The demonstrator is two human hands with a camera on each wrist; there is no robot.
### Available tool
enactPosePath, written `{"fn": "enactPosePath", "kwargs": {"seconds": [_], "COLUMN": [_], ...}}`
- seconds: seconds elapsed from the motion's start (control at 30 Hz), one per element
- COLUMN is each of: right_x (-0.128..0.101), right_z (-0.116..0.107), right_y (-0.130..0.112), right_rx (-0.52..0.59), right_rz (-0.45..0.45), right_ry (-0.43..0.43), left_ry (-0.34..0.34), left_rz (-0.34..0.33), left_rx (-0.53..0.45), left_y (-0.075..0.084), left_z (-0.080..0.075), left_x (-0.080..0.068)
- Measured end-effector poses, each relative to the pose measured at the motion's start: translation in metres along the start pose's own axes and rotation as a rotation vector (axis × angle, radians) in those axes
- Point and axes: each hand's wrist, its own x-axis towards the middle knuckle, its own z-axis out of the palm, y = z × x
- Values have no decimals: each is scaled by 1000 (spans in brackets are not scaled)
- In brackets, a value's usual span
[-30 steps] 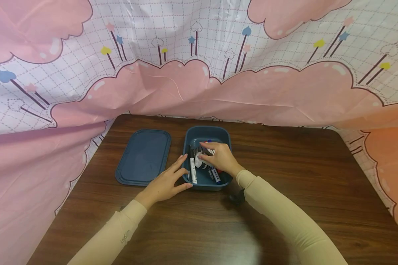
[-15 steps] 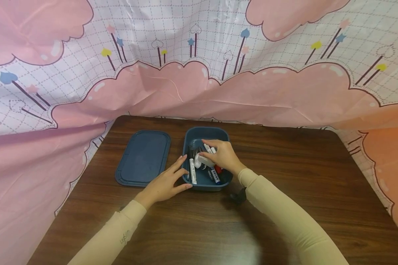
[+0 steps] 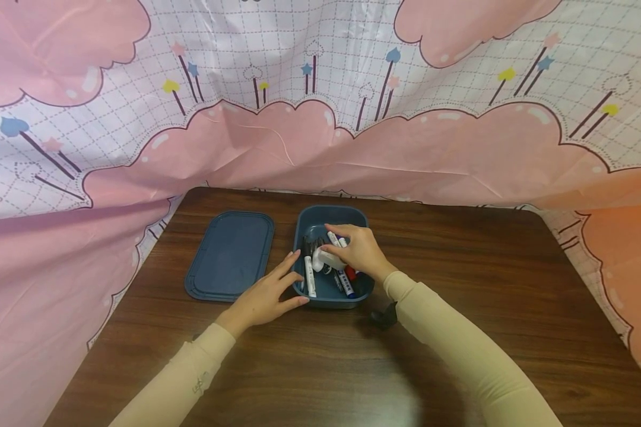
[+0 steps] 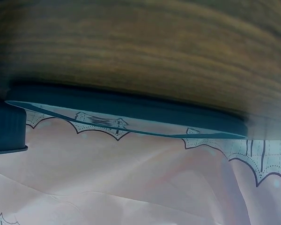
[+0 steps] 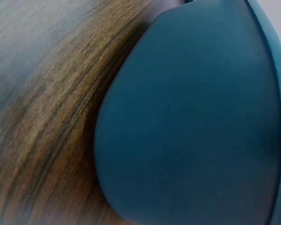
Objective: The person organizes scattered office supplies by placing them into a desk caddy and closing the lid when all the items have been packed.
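Observation:
A dark blue box (image 3: 347, 214) stands on the table, with several markers in it. My right hand (image 3: 360, 249) reaches in from the right, thumb and index finger spread around white markers (image 3: 335, 238). A white block-like piece (image 3: 332, 258) shows under the thumb, beside a rounded white piece (image 3: 317, 261). I cannot tell whether this hand grips anything. A black-capped white marker (image 3: 310, 276) lies along the left wall. My left hand (image 3: 264, 293) rests at the box's left rim with fingers extended. The box wall (image 5: 187, 117) fills much of the right wrist view.
Left of the box lies its dark blue lid (image 3: 231, 255), which also shows edge-on in the left wrist view. The wooden table (image 3: 486, 296) stretches out to the right. A pink and white patterned curtain (image 3: 320, 136) hangs behind the table.
My right hand has shifted slightly to the right inside the box. The white block-like piece and the ends of the white markers have come into sight. The left hand stays at the rim.

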Motion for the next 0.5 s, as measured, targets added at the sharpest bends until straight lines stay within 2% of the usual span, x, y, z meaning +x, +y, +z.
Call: {"fn": "enactPosePath", "kwargs": {"seconds": [0.3,0.5], "right_x": [-1,-4], "right_z": [-2,-5], "right_y": [-4,1], "right_rx": [5,17], "right_rz": [-3,30], "right_ry": [10,13], "left_ry": [-1,-13], "left_rz": [-1,-9], "left_rx": [4,7], "left_y": [-1,-1], "left_z": [1,1], "left_x": [0,0]}}
